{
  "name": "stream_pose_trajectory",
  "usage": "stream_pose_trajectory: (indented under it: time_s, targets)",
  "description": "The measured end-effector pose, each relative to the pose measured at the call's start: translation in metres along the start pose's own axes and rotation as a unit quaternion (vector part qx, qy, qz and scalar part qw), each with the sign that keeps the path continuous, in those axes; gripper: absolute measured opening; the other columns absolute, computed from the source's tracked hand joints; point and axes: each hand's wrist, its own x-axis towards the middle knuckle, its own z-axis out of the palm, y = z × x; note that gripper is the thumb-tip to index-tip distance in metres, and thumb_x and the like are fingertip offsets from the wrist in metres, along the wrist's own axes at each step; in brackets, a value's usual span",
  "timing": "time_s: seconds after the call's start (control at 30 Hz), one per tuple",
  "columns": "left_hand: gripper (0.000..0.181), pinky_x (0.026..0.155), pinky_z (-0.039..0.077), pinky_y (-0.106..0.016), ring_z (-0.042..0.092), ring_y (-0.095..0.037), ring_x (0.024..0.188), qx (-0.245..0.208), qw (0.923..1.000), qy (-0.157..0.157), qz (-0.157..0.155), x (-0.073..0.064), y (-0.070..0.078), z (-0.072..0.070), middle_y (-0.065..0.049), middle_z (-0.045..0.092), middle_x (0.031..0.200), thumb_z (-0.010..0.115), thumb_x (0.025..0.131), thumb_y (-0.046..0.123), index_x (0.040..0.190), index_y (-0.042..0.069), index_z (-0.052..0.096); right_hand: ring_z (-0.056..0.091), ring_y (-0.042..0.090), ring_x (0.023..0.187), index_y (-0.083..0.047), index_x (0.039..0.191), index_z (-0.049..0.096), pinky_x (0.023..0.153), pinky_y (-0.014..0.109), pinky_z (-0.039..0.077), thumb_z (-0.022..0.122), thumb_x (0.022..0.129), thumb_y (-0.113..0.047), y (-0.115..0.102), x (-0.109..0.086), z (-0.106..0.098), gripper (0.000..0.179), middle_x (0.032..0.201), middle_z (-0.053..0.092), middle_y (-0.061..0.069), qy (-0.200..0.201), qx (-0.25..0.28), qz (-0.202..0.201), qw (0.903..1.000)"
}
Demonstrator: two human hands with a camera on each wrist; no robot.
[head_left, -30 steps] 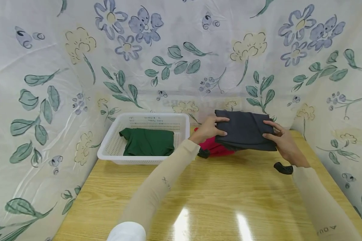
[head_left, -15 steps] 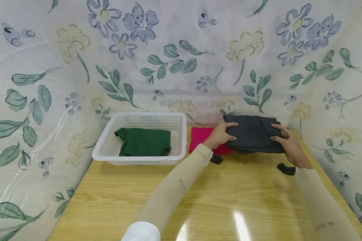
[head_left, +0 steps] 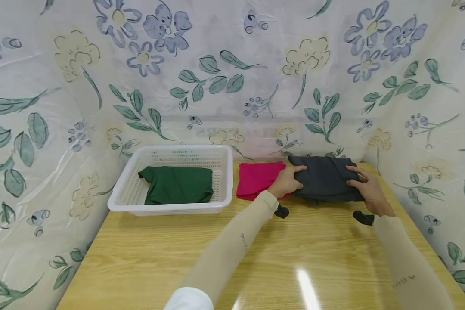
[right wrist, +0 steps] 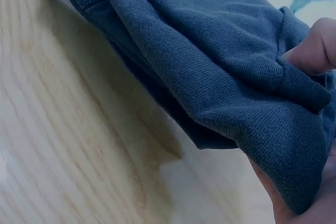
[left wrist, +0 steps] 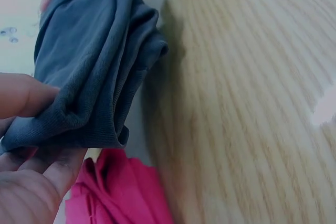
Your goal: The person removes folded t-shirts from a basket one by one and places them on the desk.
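A folded dark grey garment (head_left: 325, 178) is held at its two ends, at the back right of the table. My left hand (head_left: 287, 181) grips its left end, thumb on top and fingers underneath in the left wrist view. At the other end my right hand (head_left: 366, 189) pinches the cloth the same way, with a thumb pressing into a fold in the right wrist view. Several layers of the garment (left wrist: 100, 61) show along its front edge, close over the wood. Beside it lies a folded pink-red cloth (head_left: 255, 177), partly behind my left hand.
A white perforated plastic basket (head_left: 170, 208) stands at the back left with a folded dark green cloth (head_left: 180, 185) in it. A flower-printed sheet (head_left: 232, 86) hangs behind and along both sides of the wooden table (head_left: 170, 254).
Both hands have lowered the dark grey garment toward the table and shifted it right relative to the basket. More of the pink-red cloth is uncovered. The basket appears further left as the view turned.
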Motion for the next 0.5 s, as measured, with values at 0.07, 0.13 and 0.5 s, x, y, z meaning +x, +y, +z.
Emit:
stream_pose_trajectory:
  time_s: [0.07,0.13,0.5]
  targets:
    - [0.071,0.060,0.044,-0.024,0.052,-0.019,0.093,-0.005,1.0000,0.003,-0.002,0.001,-0.002,0.003,-0.012,0.047,0.155,0.070,0.088,-0.011,0.150,0.020,0.056,0.063,0.000,0.099,-0.025,0.155,0.049,0.079,0.020,0.056,0.066,0.101,-0.007,0.003,0.002,0.000,0.059,0.152,0.043,0.013,0.007,-0.029,0.008,0.9995]
    - [0.073,0.063,0.044,-0.023,0.051,-0.018,0.104,-0.004,1.0000,0.007,0.000,0.002,-0.004,0.005,-0.011,0.047,0.156,0.069,0.087,-0.012,0.151,0.018,0.055,0.061,-0.001,0.101,-0.027,0.155,0.049,0.080,0.019,0.055,0.066,0.101,-0.009,0.007,0.004,0.000,0.060,0.162,0.030,0.020,0.012,-0.051,0.014,0.9985]
    - [0.080,0.062,0.042,-0.024,0.051,-0.019,0.116,0.021,0.9996,-0.009,-0.018,0.007,-0.010,0.011,-0.009,0.047,0.157,0.070,0.086,-0.011,0.157,0.016,0.045,0.044,0.028,0.135,-0.032,0.156,0.047,0.084,0.014,0.049,0.064,0.102,-0.016,0.016,0.011,0.002,0.059,0.166,0.022,0.022,0.031,-0.115,0.026,0.9925]
